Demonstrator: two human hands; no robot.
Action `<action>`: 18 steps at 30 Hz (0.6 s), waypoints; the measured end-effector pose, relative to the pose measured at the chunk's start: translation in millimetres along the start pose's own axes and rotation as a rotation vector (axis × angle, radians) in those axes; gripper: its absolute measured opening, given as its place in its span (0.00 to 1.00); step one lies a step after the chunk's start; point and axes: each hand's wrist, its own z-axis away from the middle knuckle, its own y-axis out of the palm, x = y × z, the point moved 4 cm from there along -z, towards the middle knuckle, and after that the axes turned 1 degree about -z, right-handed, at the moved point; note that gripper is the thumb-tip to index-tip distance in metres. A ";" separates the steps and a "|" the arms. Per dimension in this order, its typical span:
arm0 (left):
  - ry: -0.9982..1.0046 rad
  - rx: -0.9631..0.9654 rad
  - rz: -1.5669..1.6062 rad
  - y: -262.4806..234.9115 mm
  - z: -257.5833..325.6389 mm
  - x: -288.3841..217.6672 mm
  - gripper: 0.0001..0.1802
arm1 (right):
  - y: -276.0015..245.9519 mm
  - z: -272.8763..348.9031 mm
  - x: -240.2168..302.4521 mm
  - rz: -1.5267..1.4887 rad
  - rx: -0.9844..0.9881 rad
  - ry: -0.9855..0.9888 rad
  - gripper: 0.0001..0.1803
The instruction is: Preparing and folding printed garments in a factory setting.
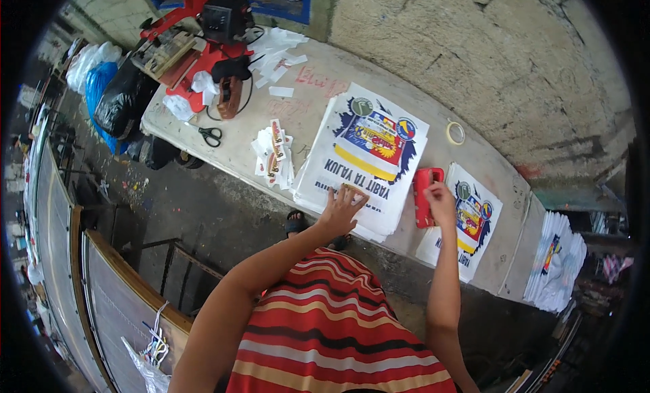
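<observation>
My left hand [344, 209] lies with fingers spread on the near edge of a thick stack of white printed sheets [318, 179], which carry a blue, yellow and red design. To its right, my right hand [440, 201] reaches over a red, shallow, box-like case [423, 213]. Its fingers are drawn together at the case's inner side; whatever they pinch is too small to make out. Right of the case lies a smaller printed sheet or stack [484, 223] with the same design, partly behind my right wrist.
A roll of tape [456, 133] lies near the wall. Left of the stack are small printed labels [274, 152], black-handled scissors [210, 136] and paper scraps [281, 44]. A red press-like machine [203, 54] stands at the far left end. Folded white printed items [555, 261] sit at the right end.
</observation>
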 end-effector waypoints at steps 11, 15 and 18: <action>0.019 0.063 -0.070 -1.1 -4.5 -7.7 0.47 | -54.2 60.0 -92.1 0.102 0.052 0.207 0.10; -0.051 0.069 -0.030 -1.2 -2.5 -13.7 0.49 | -53.2 60.2 -86.8 0.054 -0.025 0.200 0.08; -0.090 0.052 -0.072 3.3 2.1 -16.3 0.50 | -56.9 70.6 -84.7 -0.222 -0.182 0.316 0.07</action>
